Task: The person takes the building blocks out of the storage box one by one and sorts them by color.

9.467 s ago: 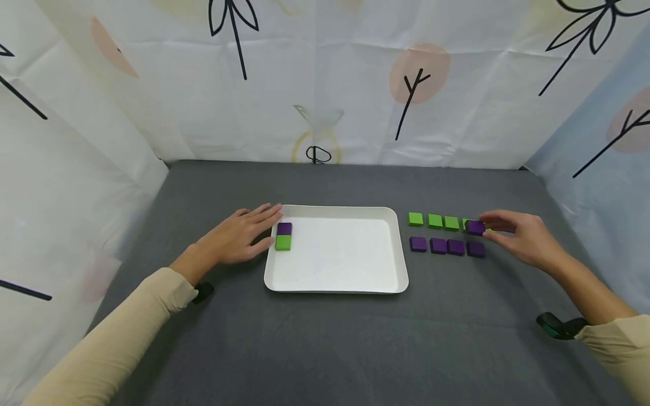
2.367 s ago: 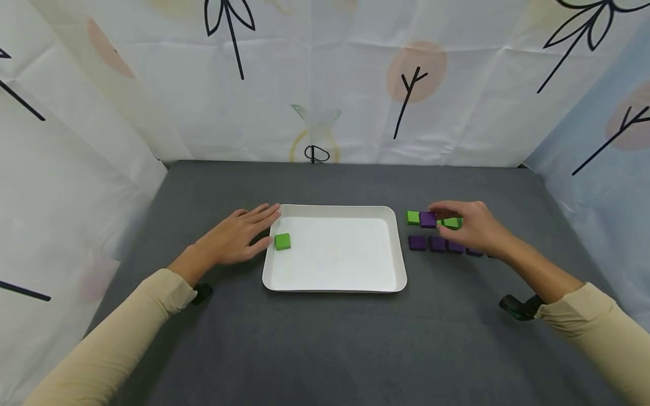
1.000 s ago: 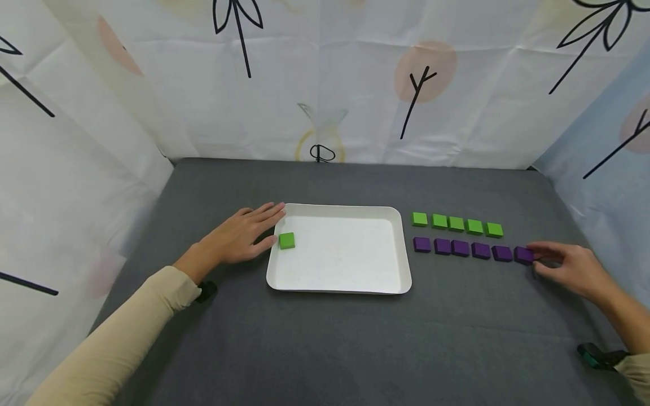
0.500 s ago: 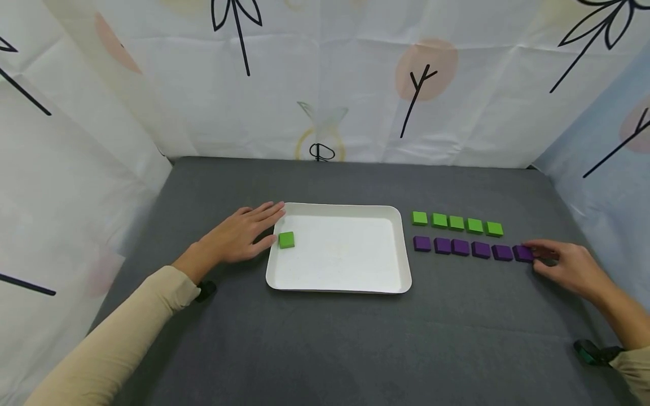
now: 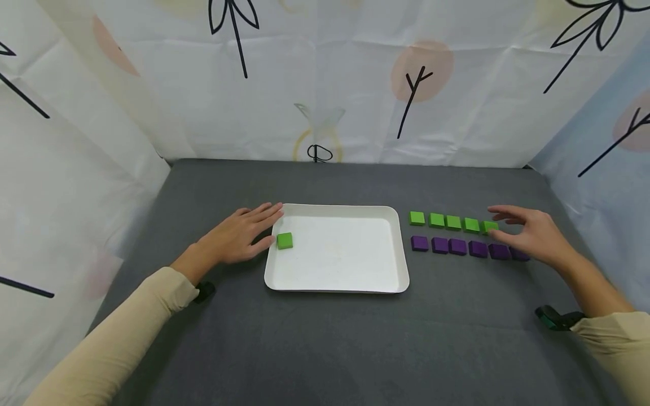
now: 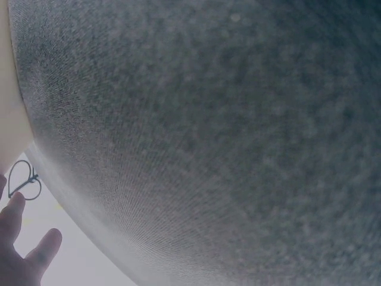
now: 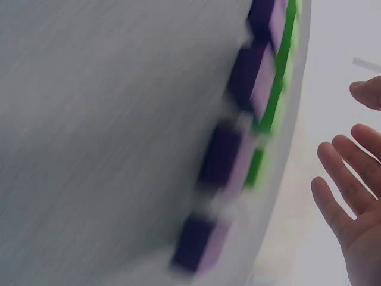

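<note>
My left hand [image 5: 241, 237] lies with straight fingers at the left rim of the white tray [image 5: 340, 256]; its fingertips show in the left wrist view. Just right of that thumb, one green square block [image 5: 285, 241] sits in the tray. Right of the tray, several green blocks [image 5: 453, 223] form a far row and several purple blocks [image 5: 457, 247] a nearer one. My right hand [image 5: 540, 234] hovers with parted fingers by the rightmost green block [image 5: 488, 226], holding nothing. Its thumb partly covers the last purple block [image 5: 519, 255]. In the right wrist view the fingers [image 7: 336, 205] are spread.
A grey cloth [image 5: 335, 344] covers the table. White printed fabric [image 5: 355, 84] rises along the back, with more at both sides. Dark wrist devices, one at the right wrist [image 5: 556, 319], hang under the cuffs.
The purple block formerly in the tray is gone from it, and the purple row has grown. My right hand has let go of the rightmost purple block and moved up-left; my left hand stays.
</note>
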Demonstrator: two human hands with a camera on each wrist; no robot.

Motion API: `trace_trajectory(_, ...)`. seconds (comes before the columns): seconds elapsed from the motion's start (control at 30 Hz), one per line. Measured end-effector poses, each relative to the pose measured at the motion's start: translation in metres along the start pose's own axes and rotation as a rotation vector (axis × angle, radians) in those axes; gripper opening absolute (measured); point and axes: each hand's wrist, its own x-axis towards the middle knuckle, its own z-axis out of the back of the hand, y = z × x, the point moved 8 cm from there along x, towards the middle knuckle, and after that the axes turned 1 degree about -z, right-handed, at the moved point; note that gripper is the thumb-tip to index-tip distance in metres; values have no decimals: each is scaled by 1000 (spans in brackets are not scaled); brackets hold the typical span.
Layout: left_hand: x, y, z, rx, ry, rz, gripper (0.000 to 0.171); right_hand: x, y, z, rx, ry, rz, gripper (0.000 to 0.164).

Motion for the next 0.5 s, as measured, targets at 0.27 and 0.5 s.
trace_trajectory(0.27,0,1,-1,3,10,3,63,48,70,-36,87,117,188,49)
trace_trajectory(0.5,1,1,-2,7,9,2,63,82,127,-70,157,257,263,46)
